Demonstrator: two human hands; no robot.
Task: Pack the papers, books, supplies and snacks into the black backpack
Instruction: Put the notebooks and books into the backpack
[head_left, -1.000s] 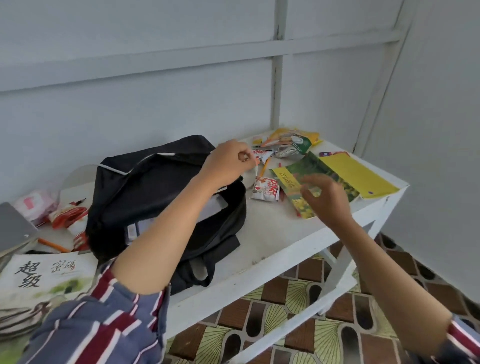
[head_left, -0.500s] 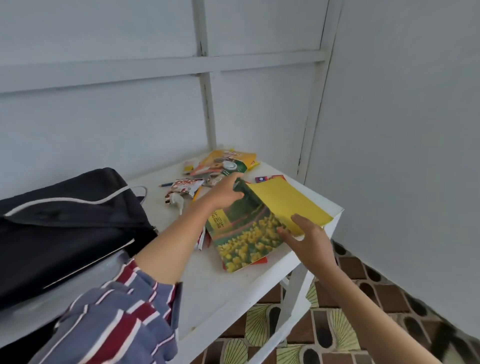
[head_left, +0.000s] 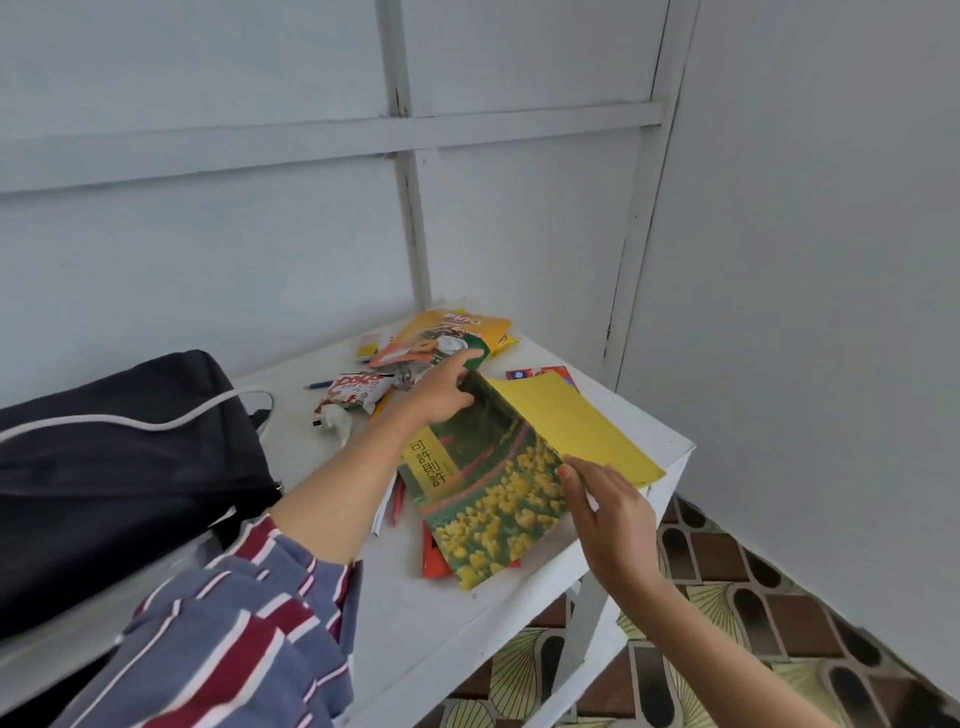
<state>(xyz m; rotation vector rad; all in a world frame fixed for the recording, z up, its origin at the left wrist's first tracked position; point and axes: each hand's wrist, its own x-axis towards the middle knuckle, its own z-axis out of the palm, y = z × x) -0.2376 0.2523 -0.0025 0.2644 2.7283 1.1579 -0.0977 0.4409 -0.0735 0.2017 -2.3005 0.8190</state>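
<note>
Lots left imo: left grip (head_left: 441, 396) pinching flower book (head_left: 488, 499), right grip (head_left: 609, 514) open-flat on it, snacks (head_left: 441, 338) unpacked at far corner of bench (head_left: 415, 623).

Left hand (head_left: 441, 395) gone from top of backpack (head_left: 119, 467), across to far corner of flower book (head_left: 488, 499); I see it gripping there now. Right hand (head_left: 608, 514) down from hovering over book to its right edge, fingertips touching. Book turned and drawn nearer front of table (head_left: 467, 639); more of yellow sheet (head_left: 576, 431) uncovered, red booklet (head_left: 434, 558) showing under near end. My view swung right: backpack now at left edge.
</note>
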